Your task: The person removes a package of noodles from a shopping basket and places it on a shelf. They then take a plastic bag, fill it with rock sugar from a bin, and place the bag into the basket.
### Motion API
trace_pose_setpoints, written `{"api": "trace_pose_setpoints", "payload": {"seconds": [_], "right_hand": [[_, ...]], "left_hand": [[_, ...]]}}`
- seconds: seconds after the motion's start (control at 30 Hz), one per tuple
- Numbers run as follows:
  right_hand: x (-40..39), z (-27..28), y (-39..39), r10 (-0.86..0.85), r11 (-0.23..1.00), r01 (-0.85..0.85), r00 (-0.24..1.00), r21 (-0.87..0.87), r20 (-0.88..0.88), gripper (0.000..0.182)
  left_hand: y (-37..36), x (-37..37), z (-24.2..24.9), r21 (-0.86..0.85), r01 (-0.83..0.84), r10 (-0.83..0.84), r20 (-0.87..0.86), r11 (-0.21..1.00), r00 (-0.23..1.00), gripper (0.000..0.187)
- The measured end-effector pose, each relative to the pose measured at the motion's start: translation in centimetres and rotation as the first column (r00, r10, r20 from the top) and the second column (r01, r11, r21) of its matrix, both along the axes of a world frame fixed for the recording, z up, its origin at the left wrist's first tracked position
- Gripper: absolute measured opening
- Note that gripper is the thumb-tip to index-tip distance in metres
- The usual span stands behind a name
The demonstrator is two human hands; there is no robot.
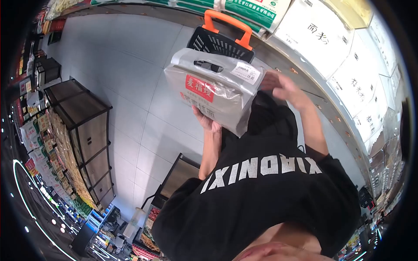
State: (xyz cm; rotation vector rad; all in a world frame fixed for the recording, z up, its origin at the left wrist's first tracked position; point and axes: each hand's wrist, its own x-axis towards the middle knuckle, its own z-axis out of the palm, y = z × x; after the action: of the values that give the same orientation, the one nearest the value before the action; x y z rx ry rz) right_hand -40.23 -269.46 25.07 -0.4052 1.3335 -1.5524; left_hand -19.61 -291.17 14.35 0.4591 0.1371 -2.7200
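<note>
A grey plastic bag of dried noodles [209, 93], with a red label, a white price sticker and a cut-out handle slot, is held up in front of my body. My left hand [210, 122] grips it at the lower edge, thumb on the printed front and the other fingers hidden behind. Beside the bag's right end is my right hand [285, 89], its fingers stretched towards the edge and the thumb apart. Just beyond the bag stands a black shopping basket [220, 42] with an orange handle [228, 21], partly covered by the bag.
Shelving on the right carries white boxes [320, 32] with handwritten labels. Green and white sacks [254, 15] lie at the top. A brown display unit [89, 139] with packaged goods stands on the left, across the grey tiled floor [143, 78]. Another display [180, 176] is near my left elbow.
</note>
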Motion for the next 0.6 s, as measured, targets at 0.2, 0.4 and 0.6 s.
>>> {"api": "trace_pose_setpoints", "payload": {"seconds": [0.2, 0.4, 0.6], "right_hand": [[4.9, -0.5, -1.4, -0.375, 0.897, 0.358, 0.927, -0.26, -0.017, 0.101], [-5.4, 1.0, 6.0, -0.59, 0.776, 0.516, 0.797, -0.362, -0.127, 0.082], [-10.0, 1.3, 14.6, -0.771, 0.592, 0.763, 0.63, -0.259, 0.096, 0.062]], "left_hand": [[-0.7, -4.8, 2.1, -0.467, 0.129, -0.161, -0.029, 0.875, 0.987, 0.078], [2.7, -15.3, 7.7, -0.673, 0.247, -0.45, -0.143, 0.697, 0.881, 0.091], [8.8, -23.2, 11.0, -0.657, 0.242, -0.396, -0.093, 0.714, 0.914, 0.104]]}}
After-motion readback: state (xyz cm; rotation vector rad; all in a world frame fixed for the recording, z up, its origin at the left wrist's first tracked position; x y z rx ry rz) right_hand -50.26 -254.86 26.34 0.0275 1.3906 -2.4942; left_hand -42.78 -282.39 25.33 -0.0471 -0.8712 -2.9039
